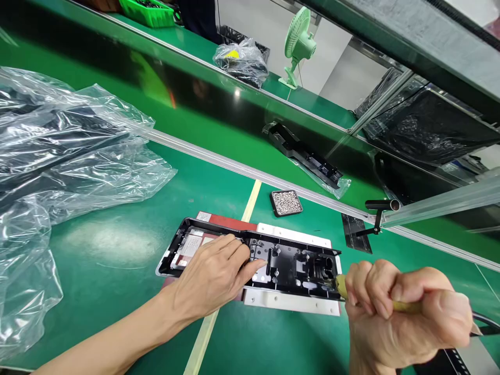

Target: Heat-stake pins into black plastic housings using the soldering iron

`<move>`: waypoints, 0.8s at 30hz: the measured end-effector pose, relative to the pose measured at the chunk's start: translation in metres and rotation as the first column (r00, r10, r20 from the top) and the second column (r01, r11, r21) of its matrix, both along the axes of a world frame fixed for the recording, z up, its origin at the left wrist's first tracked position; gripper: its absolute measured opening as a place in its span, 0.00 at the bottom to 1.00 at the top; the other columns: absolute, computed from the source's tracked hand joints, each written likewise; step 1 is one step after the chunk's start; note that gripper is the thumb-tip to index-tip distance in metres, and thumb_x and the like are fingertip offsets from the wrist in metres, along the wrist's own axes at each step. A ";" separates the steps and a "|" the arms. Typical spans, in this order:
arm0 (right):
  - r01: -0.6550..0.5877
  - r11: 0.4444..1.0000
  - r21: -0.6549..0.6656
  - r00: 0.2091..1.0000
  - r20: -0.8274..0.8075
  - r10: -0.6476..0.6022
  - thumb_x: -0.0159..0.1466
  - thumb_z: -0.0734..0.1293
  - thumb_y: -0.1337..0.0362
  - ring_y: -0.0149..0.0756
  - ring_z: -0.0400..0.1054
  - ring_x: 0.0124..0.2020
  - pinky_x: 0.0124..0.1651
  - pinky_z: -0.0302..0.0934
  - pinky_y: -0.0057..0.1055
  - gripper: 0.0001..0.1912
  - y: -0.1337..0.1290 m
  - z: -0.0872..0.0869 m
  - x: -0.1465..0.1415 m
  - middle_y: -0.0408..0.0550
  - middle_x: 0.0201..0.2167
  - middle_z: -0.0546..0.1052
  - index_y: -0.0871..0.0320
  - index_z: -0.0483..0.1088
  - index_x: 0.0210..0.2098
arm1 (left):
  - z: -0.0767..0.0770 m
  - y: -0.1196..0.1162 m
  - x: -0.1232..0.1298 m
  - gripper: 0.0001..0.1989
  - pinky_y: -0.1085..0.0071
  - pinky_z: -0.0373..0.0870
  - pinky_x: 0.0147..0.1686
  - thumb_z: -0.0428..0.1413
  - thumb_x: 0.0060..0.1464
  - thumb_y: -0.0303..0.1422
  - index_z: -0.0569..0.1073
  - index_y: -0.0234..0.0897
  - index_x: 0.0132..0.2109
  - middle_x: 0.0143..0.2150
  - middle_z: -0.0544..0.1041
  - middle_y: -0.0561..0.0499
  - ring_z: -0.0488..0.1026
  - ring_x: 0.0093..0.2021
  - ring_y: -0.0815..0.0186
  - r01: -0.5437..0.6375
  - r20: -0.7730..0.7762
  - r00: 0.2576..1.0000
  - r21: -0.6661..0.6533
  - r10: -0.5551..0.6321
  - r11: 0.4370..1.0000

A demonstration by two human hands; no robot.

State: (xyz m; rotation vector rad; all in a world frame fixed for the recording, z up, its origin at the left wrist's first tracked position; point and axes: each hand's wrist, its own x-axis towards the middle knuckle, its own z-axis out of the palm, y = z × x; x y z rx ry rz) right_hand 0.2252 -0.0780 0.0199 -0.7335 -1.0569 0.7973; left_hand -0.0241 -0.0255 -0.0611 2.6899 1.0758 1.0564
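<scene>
A long black plastic housing (289, 260) lies across a fixture with white side rails (291, 302) and a reddish-brown base (226, 221). My left hand (219, 265) is closed over the middle of the housing, with fingers curled at its far side and the thumb along its inside. In my closed right hand (402, 307) is a tool with a yellowish handle (342, 286). Its front end meets the right end of the housing; the tip is too small and hidden to make out. Beyond the housing sits a small black tray of metal screws (286, 202).
Clear plastic bags (78, 156) with black parts cover the left of the green bench. Behind the metal rail (203, 159), another black part (304, 156) lies on plastic film on the belt. A bracket with a black cylinder (383, 205) stands right. A green fan (299, 44) is farther back.
</scene>
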 end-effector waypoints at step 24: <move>0.121 0.993 -0.019 0.993 -0.008 -0.121 0.67 0.61 0.63 0.27 0.49 0.13 0.14 0.54 0.25 0.13 0.002 0.008 -0.018 0.36 0.13 0.60 0.55 0.68 0.26 | -0.004 -0.002 0.003 0.19 0.64 0.61 0.30 0.51 0.71 0.42 0.64 0.39 0.31 0.26 0.67 0.53 0.64 0.28 0.62 -0.010 -0.149 0.989 -0.103 -0.005 0.995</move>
